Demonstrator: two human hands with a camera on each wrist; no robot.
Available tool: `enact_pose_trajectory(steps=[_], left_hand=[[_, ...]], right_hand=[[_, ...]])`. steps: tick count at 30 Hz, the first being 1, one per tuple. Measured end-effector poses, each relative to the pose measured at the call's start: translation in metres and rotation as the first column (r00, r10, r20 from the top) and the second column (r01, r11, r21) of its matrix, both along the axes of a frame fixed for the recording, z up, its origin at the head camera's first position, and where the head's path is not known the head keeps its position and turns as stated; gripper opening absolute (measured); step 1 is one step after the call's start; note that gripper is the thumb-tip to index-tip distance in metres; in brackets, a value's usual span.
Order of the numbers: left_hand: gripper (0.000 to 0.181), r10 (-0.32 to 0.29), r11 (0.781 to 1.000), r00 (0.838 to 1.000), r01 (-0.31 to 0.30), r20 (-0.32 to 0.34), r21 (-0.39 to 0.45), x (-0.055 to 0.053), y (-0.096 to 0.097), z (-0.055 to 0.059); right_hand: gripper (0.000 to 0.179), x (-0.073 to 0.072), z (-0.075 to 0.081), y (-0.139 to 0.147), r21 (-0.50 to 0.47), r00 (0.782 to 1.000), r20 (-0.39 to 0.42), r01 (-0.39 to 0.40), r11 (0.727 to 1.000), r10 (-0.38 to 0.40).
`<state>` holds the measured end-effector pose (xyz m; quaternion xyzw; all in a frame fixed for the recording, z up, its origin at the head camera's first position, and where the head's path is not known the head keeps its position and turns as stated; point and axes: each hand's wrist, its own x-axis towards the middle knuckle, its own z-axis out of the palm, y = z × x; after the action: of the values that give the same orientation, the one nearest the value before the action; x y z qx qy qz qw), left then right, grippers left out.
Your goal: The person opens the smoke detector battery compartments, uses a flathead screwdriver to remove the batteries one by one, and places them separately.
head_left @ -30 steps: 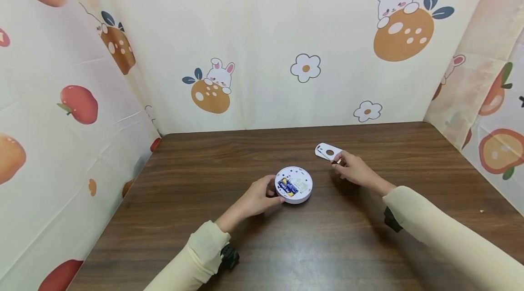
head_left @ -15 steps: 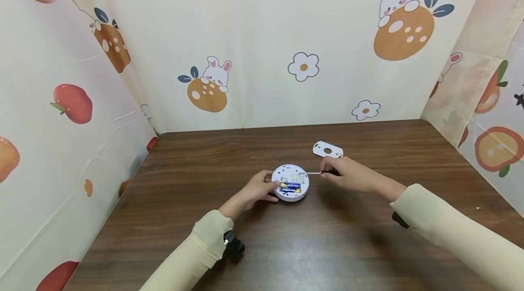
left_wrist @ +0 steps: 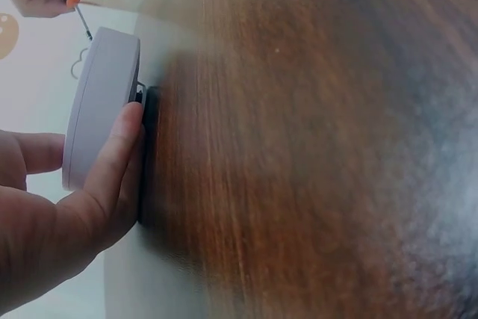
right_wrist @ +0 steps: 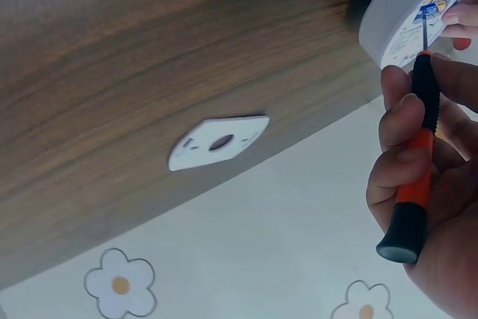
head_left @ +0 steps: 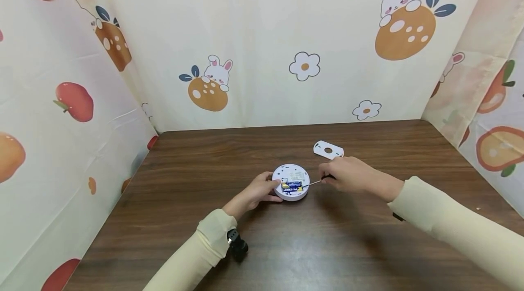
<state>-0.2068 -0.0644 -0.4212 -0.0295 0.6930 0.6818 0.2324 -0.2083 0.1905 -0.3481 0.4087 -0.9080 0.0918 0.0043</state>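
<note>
A round white smoke alarm (head_left: pixel 295 172) lies on the table with its back up, and blue-and-yellow batteries (head_left: pixel 290 187) show in its recess. My left hand (head_left: pixel 258 190) grips its left side, thumb on the top face and fingers low at the side; the left wrist view shows this grip around the thick rim (left_wrist: pixel 104 102). My right hand (head_left: pixel 350 174) holds a screwdriver (right_wrist: pixel 415 177) with a black and orange handle, fingers curled round it. In the head view the screwdriver's thin tip reaches the right end of the batteries.
A white mounting plate (head_left: pixel 321 148) with a central hole lies flat just behind my right hand. The brown wooden table (head_left: pixel 204 159) ends at a printed cloth backdrop (head_left: pixel 262 91). A tiny pale crumb (head_left: pixel 478 208) lies at the right.
My right hand has come left from beside the mounting plate, bringing the screwdriver's tip across the alarm and down to the batteries. My left thumb has shifted onto the alarm's top, which has turned slightly.
</note>
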Motion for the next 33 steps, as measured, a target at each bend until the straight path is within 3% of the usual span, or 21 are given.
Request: enact_pose_trajectory(steps=[8,21,27,33], left_hand=[[0.045,-0.013,1.000,1.000,0.013,0.009,0.000,0.002,-0.004,-0.002],[0.046,-0.014,1.000,1.000,0.014,0.016,-0.009,0.005,-0.005,-0.002],[0.046,-0.012,1.000,1.000,0.012,0.011,-0.012,0.007,-0.005,-0.001],[0.044,-0.015,1.000,1.000,0.015,0.016,-0.019,0.008,-0.006,-0.001]], right_hand=[[0.013,0.006,0.012,-0.012,0.041,0.999,-0.034,-0.025,0.999,0.027],[0.023,0.010,0.021,-0.032,0.158,0.999,-0.046,0.019,0.987,-0.012],[0.020,0.014,0.020,-0.032,0.130,0.999,-0.019,0.029,0.991,-0.026],[0.020,0.015,0.010,-0.024,0.029,0.999,0.033,0.035,0.999,-0.036]])
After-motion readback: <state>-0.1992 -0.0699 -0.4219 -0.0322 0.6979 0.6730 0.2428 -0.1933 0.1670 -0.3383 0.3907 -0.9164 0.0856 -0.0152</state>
